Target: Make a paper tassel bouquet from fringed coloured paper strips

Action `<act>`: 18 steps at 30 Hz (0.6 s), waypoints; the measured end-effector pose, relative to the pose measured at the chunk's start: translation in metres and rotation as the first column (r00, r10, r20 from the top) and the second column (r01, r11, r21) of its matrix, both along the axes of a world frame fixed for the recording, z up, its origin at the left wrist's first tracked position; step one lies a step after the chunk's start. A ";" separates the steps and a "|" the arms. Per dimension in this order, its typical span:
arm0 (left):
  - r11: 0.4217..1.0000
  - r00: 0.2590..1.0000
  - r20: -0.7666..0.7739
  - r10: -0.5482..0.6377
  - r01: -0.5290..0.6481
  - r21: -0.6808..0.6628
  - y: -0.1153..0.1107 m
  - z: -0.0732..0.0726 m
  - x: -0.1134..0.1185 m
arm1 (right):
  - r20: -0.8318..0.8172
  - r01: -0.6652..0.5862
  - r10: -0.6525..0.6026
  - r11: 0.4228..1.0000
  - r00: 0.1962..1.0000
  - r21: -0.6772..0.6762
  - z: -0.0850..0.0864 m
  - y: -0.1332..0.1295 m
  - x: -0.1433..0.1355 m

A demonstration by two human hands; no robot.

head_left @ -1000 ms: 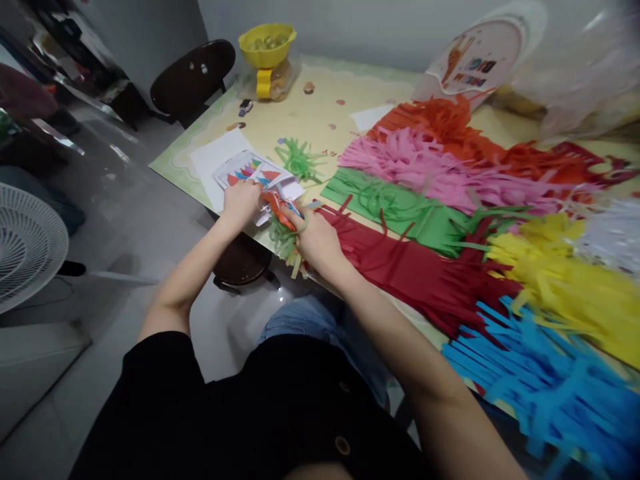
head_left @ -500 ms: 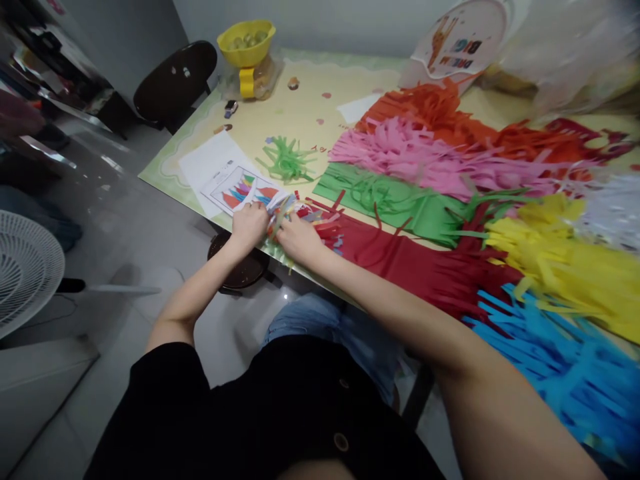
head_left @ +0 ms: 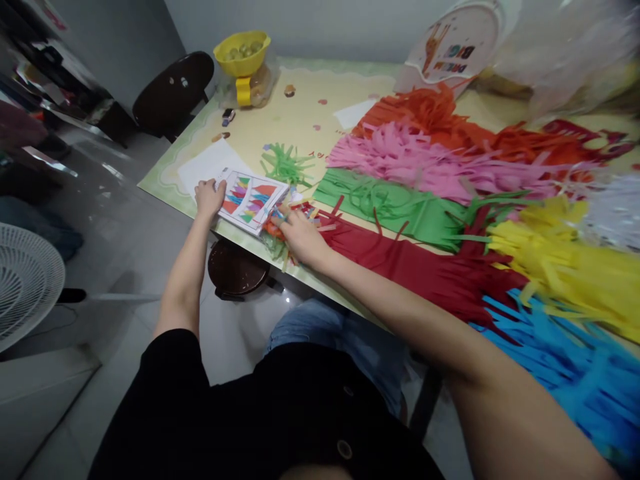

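A white printed sheet (head_left: 249, 203) with coloured tassel-like shapes lies near the front left edge of the table. My left hand (head_left: 207, 197) is at its left edge, thumb and fingers closed on the margin. At the sheet's right end is a bunch of mixed coloured paper strips (head_left: 275, 228). My right hand (head_left: 301, 235) is closed over these strips, fingertips partly hidden among them. Just behind lies a small tuft of green paper strips (head_left: 286, 164). Dark red fringed paper (head_left: 400, 257) starts to the right of my right hand.
Green (head_left: 390, 203), pink (head_left: 400, 152), orange (head_left: 425, 110), yellow (head_left: 585, 253) and blue fringed paper (head_left: 565, 360) cover the table's right side. A yellow bowl (head_left: 242, 63) and a watch (head_left: 228, 117) are at the back left. A stool (head_left: 237, 267) stands below the edge.
My left hand has moved left, from beside the strips to the sheet's left edge. The printed sheet now lies flatter with its picture exposed. My right hand stays at the strips, slightly lower.
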State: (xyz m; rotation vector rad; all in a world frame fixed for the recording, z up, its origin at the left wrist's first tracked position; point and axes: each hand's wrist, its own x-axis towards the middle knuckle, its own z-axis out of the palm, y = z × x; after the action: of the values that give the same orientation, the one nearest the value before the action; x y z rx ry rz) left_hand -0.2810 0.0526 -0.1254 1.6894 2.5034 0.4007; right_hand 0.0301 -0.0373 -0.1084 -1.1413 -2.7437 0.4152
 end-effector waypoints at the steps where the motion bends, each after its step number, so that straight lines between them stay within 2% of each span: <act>1: 1.000 1.000 -0.003 -0.007 0.007 0.000 -0.001 -0.001 0.000 | 0.002 -0.060 0.060 0.998 0.998 0.002 -0.003 0.000 0.001; 4: 1.000 1.000 -0.012 -0.024 0.023 -0.005 -0.003 -0.003 -0.003 | 0.012 -0.222 0.222 0.975 0.975 -0.002 -0.010 0.003 0.006; 8: 1.000 1.000 -0.014 -0.028 0.028 -0.012 -0.003 -0.004 -0.005 | 0.008 -0.270 0.270 0.962 0.963 -0.043 -0.012 0.021 0.003; 11: 0.999 1.000 -0.006 -0.026 0.026 -0.018 -0.003 -0.003 -0.004 | 0.015 -0.211 0.213 0.974 0.977 -0.086 -0.012 0.040 -0.018; 15: 0.999 1.000 0.001 -0.019 0.019 -0.027 -0.003 -0.002 -0.002 | 0.038 -0.047 0.052 0.992 0.998 -0.119 -0.007 0.055 -0.048; 18: 0.999 1.000 -0.003 -0.027 0.027 -0.028 -0.003 -0.002 -0.002 | 0.033 0.021 -0.017 0.993 0.999 -0.112 -0.003 0.048 -0.039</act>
State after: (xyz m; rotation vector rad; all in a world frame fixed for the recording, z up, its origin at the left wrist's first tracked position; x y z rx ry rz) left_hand -0.2827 0.0499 -0.1270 1.7130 2.4738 0.3594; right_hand -0.0092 0.0111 -0.1111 -1.2088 -2.7656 0.5607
